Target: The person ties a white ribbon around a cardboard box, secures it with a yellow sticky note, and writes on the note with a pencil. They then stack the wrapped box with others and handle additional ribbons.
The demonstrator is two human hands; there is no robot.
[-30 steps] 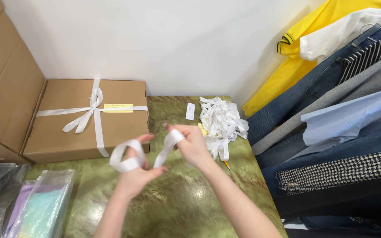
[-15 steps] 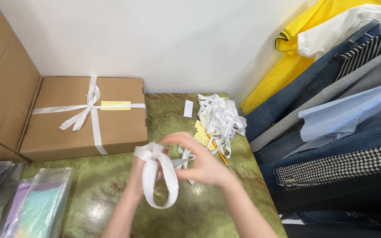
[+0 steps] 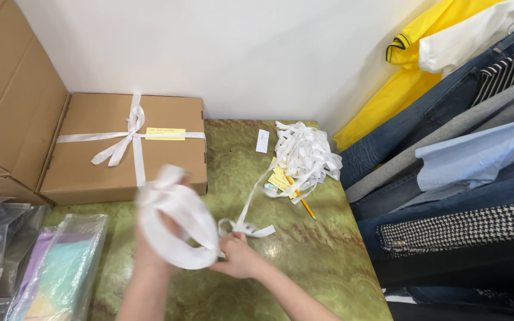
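My left hand [image 3: 153, 246] sits inside coils of white ribbon [image 3: 176, 223] wound around it, blurred by motion. My right hand [image 3: 239, 255] pinches the same ribbon just to the right, low over the green patterned table [image 3: 322, 255]. A strand runs from my right hand up to a loose heap of white ribbon [image 3: 304, 154] at the back right of the table.
A brown cardboard box [image 3: 90, 160] tied with a white ribbon bow and a yellow label lies at the back left. Larger cartons [image 3: 7, 89] stand left. Clear plastic bags [image 3: 55, 273] lie front left. A pencil [image 3: 301, 202] and yellow tags rest by the heap. Hanging clothes [image 3: 459, 160] fill the right side.
The ribbon loop has grown into wider coils around my left hand. Both hands have dropped lower and nearer to me, and a strand now trails toward the heap.
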